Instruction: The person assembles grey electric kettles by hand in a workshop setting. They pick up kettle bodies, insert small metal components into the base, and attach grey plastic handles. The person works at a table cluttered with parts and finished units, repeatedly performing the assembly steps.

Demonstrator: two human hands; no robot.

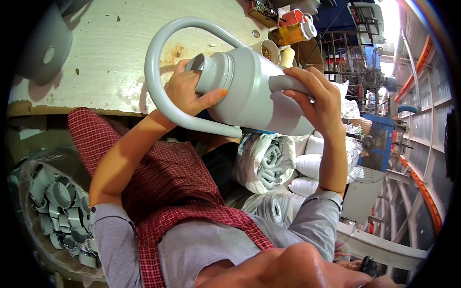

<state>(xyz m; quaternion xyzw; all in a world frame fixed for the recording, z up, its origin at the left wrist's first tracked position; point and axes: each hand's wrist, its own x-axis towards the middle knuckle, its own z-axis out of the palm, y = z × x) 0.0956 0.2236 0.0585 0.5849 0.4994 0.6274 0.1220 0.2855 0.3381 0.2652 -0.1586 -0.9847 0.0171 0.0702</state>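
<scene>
A grey plastic jug (pixel 249 91) lies tilted on its side between my hands, over the near edge of the worktable. A large grey hoop handle (pixel 154 67) loops around its neck end. My left hand (pixel 185 91) reaches through that hoop and grips the collared neck, thumb outside and fingers partly hidden at the mouth. My right hand (pixel 319 96) is closed around a short rounded grey handle (pixel 290 84) on the jug's side, fingers on top and thumb below. Another grey plastic body (pixel 45 53) with a round hole stands at the table's far left.
On the worktable (pixel 110 48) are a bottle of amber liquid (pixel 288 34), a red cup (pixel 291 18) and a tub of small parts (pixel 267 50). Below sit a bag of curved grey handles (pixel 273 165) and a lined bin of grey parts (pixel 62 211). A fan (pixel 367 144) stands at right.
</scene>
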